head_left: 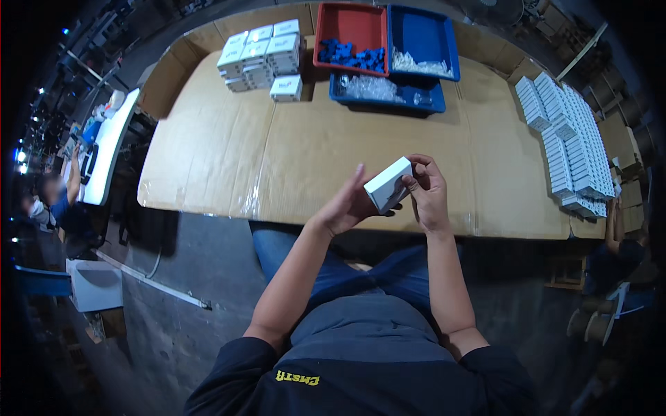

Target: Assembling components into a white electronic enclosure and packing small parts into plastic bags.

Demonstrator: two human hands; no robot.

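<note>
A small white box is tilted above the near part of the cardboard-covered table. My right hand is closed on its right end, with the thumb on the near side and fingers over the top. At the box's left end, my left hand has its thumb raised away and its fingers stretched out under the box. The contact between those fingers and the box is partly hidden.
Stacked white boxes stand at the far left, with a single box before them. Behind are a red tray of blue parts, a blue tray of white pieces and another blue tray with clear plastic. Rows of small cartons line the right.
</note>
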